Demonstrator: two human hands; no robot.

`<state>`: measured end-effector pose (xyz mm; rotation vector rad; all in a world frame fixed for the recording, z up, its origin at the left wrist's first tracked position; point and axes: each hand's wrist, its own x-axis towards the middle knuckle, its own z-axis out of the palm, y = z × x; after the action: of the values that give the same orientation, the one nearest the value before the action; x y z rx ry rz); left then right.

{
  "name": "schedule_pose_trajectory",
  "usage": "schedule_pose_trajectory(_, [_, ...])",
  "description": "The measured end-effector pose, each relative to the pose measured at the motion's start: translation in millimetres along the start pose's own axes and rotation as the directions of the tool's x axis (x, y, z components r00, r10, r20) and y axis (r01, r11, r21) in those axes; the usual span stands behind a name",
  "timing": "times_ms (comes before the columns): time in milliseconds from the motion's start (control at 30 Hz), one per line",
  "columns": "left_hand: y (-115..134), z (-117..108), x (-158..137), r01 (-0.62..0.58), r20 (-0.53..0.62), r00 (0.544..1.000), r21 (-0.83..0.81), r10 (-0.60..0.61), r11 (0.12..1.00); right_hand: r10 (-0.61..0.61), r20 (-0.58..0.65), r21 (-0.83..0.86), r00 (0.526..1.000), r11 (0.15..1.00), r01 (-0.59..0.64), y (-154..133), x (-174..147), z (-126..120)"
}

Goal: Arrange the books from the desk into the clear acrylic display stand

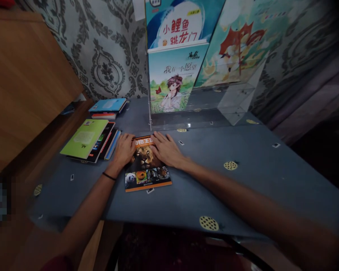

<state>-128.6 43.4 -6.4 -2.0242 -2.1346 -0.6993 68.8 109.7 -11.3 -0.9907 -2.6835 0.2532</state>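
An animal book (pixel 148 178) with a lion's face and a row of small animal pictures on its cover lies on the blue tablecloth. At the book's upper left edge rests my left hand (pixel 125 148), fingers stretched forward and a dark band on the wrist. My right hand (pixel 168 151) lies over the upper right part of the cover with its fingers spread, hiding some of the title. Both hands press down from above, and neither grasps the book.
Left of my hands is a stack of books with a green one (pixel 86 138) on top. Behind it sits a smaller stack topped by a blue book (pixel 109 105). A clear acrylic stand (pixel 231 109) holds several picture books (pixel 173 84) at the back. A wooden cabinet (pixel 25 75) borders the left.
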Motion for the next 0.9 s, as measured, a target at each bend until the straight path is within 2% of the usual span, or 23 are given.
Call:
schedule_pose_trajectory(133, [5,-10,-5,0.008,0.023,1.000,0.189,-0.012,0.982,0.015,-0.037,-0.038,0.999,0.999,-0.016,-1,-3,0])
schedule_pose_trajectory(233, [8,-13,-5,-0.011,0.029,1.000,0.228,0.005,0.974,0.018,-0.038,-0.038,0.999,0.999,-0.020,-3,-3,-1])
schedule_pose_trajectory(367, [1,-14,1,0.020,-0.047,0.999,0.091,-0.016,0.996,0.035,-0.041,-0.037,0.999,0.999,-0.037,-5,-4,-3])
schedule_pose_trajectory(433, [-7,-13,6,0.080,-0.062,0.995,-0.046,-0.083,0.996,0.024,-0.049,-0.037,0.999,0.999,-0.025,-6,-5,-3])
schedule_pose_trajectory(500, [-15,-12,11,0.170,-0.045,0.982,-0.226,-0.185,0.959,0.011,-0.053,-0.032,0.999,0.999,-0.013,-5,-5,-3])
schedule_pose_trajectory(567, [-22,-9,14,0.282,-0.009,0.948,-0.435,-0.318,0.855,0.015,-0.045,-0.021,0.999,1.000,-0.016,-5,-5,-3])
schedule_pose_trajectory(633, [-24,-6,14,0.376,0.057,0.894,-0.636,-0.444,0.674,0.035,-0.031,-0.013,0.999,0.999,-0.036,-4,-5,-3])
schedule_pose_trajectory(700, [-21,-6,12,0.433,0.176,0.850,-0.771,-0.497,0.467,0.047,-0.030,-0.012,0.998,0.999,-0.047,-3,-5,-3])
schedule_pose_trajectory(800, [-4,-13,4,0.527,0.414,0.813,-0.822,-0.409,0.215,0.039,-0.055,-0.004,0.998,0.999,-0.040,-3,-5,-2])
schedule_pose_trajectory(900, [17,-24,-7,0.595,0.551,0.780,-0.800,-0.296,0.077,0.037,-0.077,0.018,0.996,0.999,-0.036,-2,-4,-1])
